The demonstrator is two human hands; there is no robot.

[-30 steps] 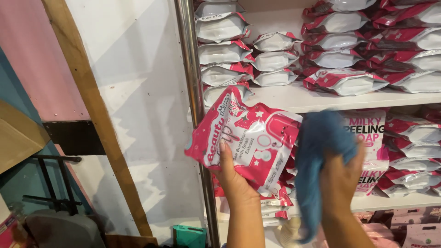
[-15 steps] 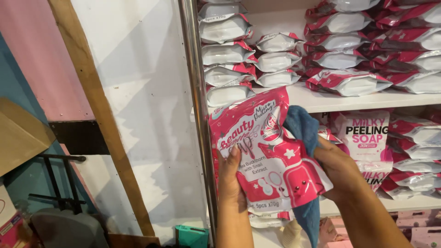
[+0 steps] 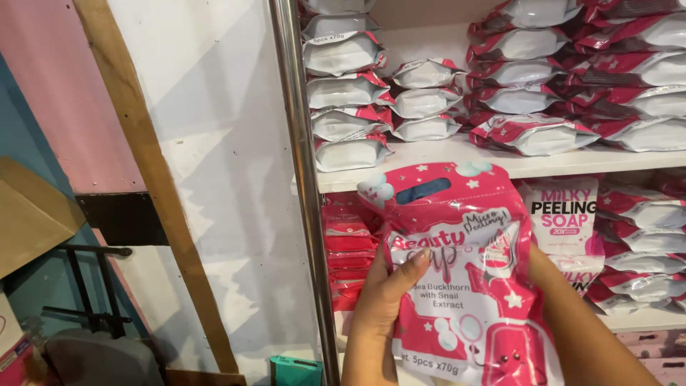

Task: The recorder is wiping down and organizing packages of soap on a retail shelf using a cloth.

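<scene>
— What's behind the hands?

— White shelves stacked with pink-and-white soap packs, beside a metal upright.

— And the hands?

— Left hand has its grip closed on a pink soap pouch, thumb across the front, held upright before the lower shelf. Right hand sits behind the pouch's right edge; its grip I cannot tell.

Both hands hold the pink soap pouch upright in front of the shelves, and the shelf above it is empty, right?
Not empty: in the head view the upper shelf carries stacked white-and-pink packs. The left hand and right hand do hold the pink pouch upright.
</scene>
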